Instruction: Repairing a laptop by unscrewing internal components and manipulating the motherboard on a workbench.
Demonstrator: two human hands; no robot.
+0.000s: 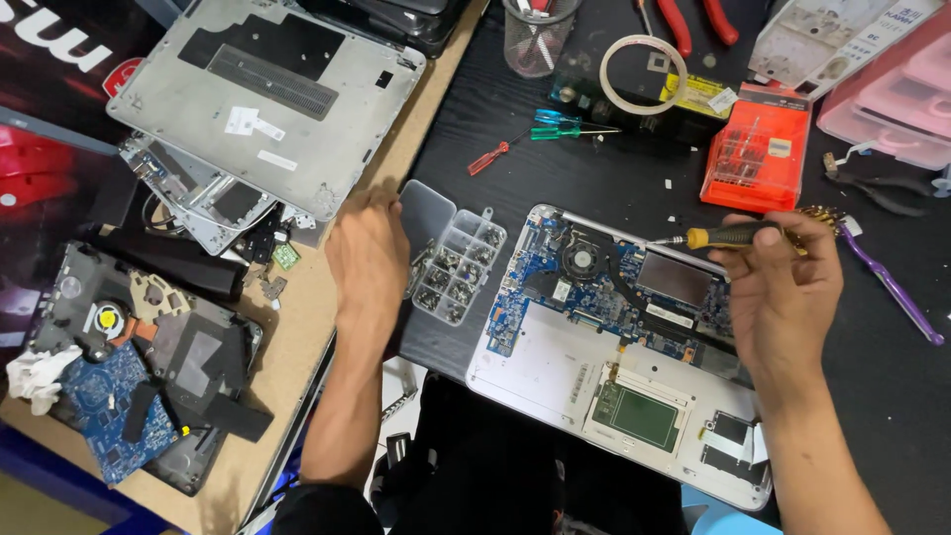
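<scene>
An opened silver laptop (540,372) lies in front of me with its blue circuit board (555,287), small fan and green touchpad board exposed. My right hand (778,287) holds a yellow-and-black screwdriver (728,236), tip pointing left over the laptop's upper edge. My left hand (369,260) rests palm down at the left side of a clear compartment box (454,266) filled with small screws, fingers reaching toward the edge of a grey laptop bottom cover (267,94).
A dismantled laptop with a blue board (139,376) sits at lower left. Behind are an orange bit case (758,149), a tape roll (644,74), small screwdrivers (555,124), red pliers (693,22), a mesh cup (538,38), pink boxes (892,94) and a purple brush (892,287).
</scene>
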